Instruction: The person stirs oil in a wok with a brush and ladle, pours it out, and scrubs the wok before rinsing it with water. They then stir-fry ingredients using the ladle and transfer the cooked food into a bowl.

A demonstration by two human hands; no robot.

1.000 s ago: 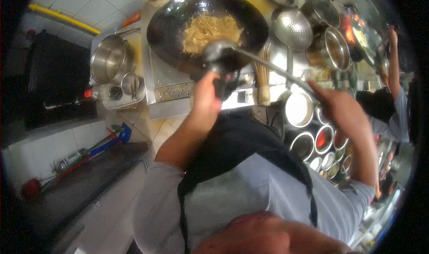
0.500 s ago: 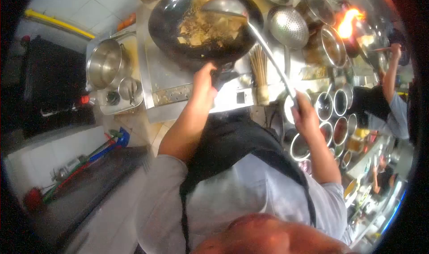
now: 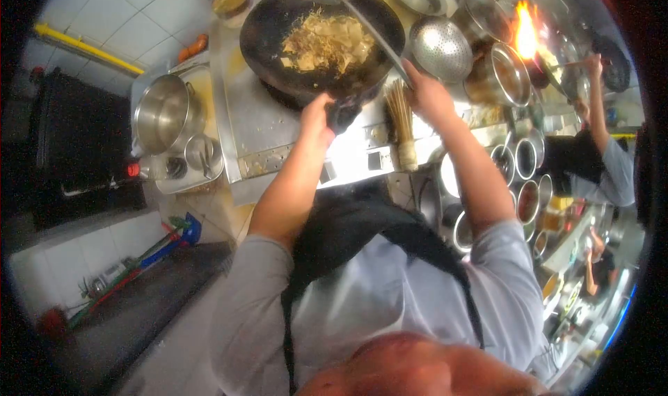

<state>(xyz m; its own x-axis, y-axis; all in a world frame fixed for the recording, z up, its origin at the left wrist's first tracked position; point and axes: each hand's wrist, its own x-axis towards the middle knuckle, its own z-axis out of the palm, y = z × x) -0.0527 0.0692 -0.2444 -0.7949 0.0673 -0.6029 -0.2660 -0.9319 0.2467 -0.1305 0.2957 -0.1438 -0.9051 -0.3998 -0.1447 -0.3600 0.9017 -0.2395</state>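
Note:
My left hand [image 3: 319, 122] is closed at the near rim of a black wok [image 3: 259, 53], with a dark cloth [image 3: 342, 115] beside the fingers. A heap of sliced, light-brown food [image 3: 328, 42] with thin shreds lies in the wok. My right hand [image 3: 428, 97] is wrapped round the handle of a long metal ladle [image 3: 376, 34]. The ladle's bowl rests at the wok's far side, past the food. Just below my right hand stands a bamboo wok brush [image 3: 399, 121]. A perforated metal skimmer [image 3: 441, 49] lies to the right of the wok.
Left of the stove, a steel pot [image 3: 163, 114] stands beside a tray with a smaller pot [image 3: 202, 152]. A tall flame [image 3: 527, 33] burns at the right, where a co-worker's arm [image 3: 595, 97] holds a pan. Several round containers [image 3: 527, 200] stand at the lower right.
My right hand has moved up and forward, pushing the ladle's bowl from over the food to the wok's far side. The food now lies more heaped together. My left hand stays at the rim.

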